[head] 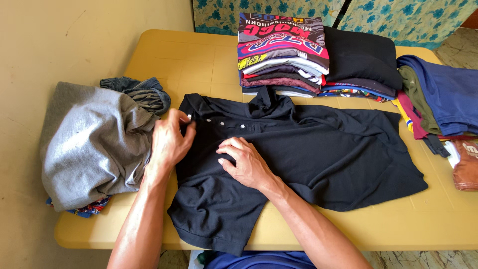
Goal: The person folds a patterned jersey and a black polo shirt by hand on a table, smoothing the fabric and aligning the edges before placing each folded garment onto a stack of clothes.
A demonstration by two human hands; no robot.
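Black polo shirt [308,149] spread on desk [189,60], unfolded. Left hand [168,139] pinches the button placket; right hand [244,162] lies open, pressing the chest. Folded stack [281,52] behind; grey garment pile [92,144] left unfolded.

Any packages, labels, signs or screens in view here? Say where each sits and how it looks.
No packages, signs or screens.
Printed top shirt: on the folded stack at the table's far edge, large red, pink, blue and white lettering on black.
Rust-coloured garment: right edge, small white print.
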